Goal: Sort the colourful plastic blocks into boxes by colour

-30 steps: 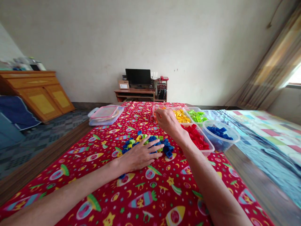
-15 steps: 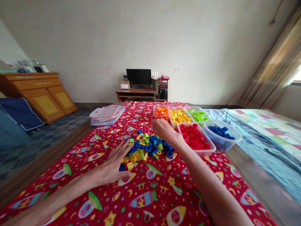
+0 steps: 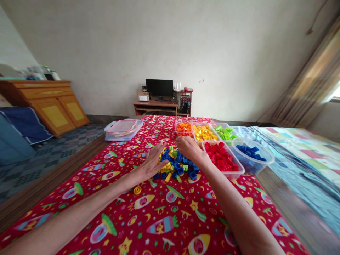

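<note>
A pile of blue, yellow and green building blocks (image 3: 174, 166) lies on the red patterned tablecloth (image 3: 159, 202). My left hand (image 3: 152, 163) is open against the pile's left side, fingers stretched forward and thumb apart, touching the blocks. At the pile's far right edge is my right hand (image 3: 190, 148), with its fingers curled together. Whatever those fingers hold, if anything, is hidden. One round yellow piece (image 3: 137, 190) lies alone below my left wrist.
Clear tubs hold orange blocks (image 3: 184, 128), yellow blocks (image 3: 204, 133), green blocks (image 3: 225, 133) and red blocks (image 3: 221, 156). A round tub (image 3: 252, 164) with blue blocks stands at the right. Stacked lids (image 3: 123, 129) lie at the far left. A bed (image 3: 300, 152) adjoins the table.
My left hand has slid right and forward, and the pile's left side is now more compact. The round yellow piece now sits apart. My right hand has shifted slightly right and down.
</note>
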A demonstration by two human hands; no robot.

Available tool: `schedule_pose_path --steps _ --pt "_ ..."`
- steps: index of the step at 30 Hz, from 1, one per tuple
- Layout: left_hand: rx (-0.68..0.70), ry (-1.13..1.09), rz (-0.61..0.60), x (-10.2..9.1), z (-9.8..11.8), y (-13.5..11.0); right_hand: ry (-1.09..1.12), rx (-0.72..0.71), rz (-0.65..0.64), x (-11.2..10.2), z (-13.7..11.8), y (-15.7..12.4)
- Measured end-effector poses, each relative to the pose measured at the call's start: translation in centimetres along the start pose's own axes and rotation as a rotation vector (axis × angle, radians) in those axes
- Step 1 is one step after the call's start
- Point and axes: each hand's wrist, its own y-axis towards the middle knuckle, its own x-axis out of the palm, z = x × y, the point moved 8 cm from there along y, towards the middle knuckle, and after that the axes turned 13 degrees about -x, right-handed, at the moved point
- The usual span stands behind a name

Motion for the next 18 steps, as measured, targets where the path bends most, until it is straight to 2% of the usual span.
schedule_pose_path --steps 2,5,8,10,13,15,18 --pt "0.011 0.031 -0.051 -1.2 -0.7 -1.6 -0.004 0.002 -0.002 0.2 0.3 0.2" --pt "0.053 0.12 -0.134 -2.4 -1.7 -5.4 0.006 0.0 -0.003 0.3 0.3 0.2" --pt "0.096 0.221 -0.201 -2.1 -2.0 -8.8 0.021 -0.001 0.018 0.1 0.0 0.1" --pt "0.096 0.256 -0.211 -1.5 -2.0 -9.4 0.031 -0.007 0.027 0.0 -0.2 0.1" --pt "0.069 0.245 -0.122 -0.5 -2.0 -7.4 0.039 0.002 0.017 0.1 -0.3 0.1" --pt "0.061 0.209 -0.053 0.2 -1.8 -5.0 0.033 0.009 0.008 0.0 -0.3 0.0" --pt "0.033 0.114 -0.028 1.7 -1.4 -1.2 0.015 -0.012 -0.009 -0.2 -0.6 -0.4"
